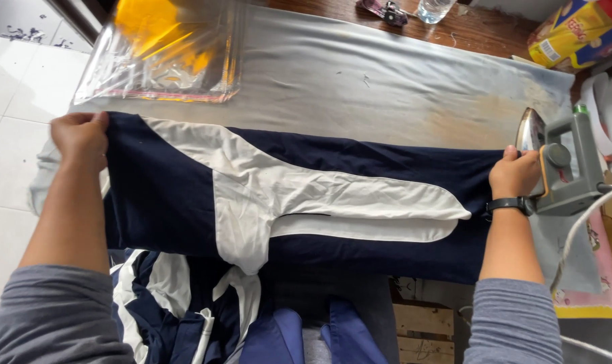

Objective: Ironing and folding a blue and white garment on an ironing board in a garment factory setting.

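A: Nearest the camera, what is there?

B: A heap of navy and white clothing (pixel 184 310) hangs off the near edge of the ironing table (pixel 360 81), below the grey sleeves of both forearms.

A: And the piece being worked on?

B: A navy garment with white panels (pixel 285 195) lies stretched across the table's grey cover, left to right. It looks flat and mostly smooth, so I judge the spreading is about done; the pressing itself seems not yet begun, since the iron (pixel 555 162) stands upright at the right end, off the cloth.

A: The hands?

B: Far apart. The left hand (pixel 81 137) is closed on the garment's left edge, fingers curled over the hem, arm reaching straight forward. The right hand (pixel 515 174), a dark watch on its wrist, grips the right edge just beside the iron; whether it touches the iron I cannot tell.

A: Anything further back?

B: A clear plastic bag with something yellow inside (pixel 161 50) at the far left.
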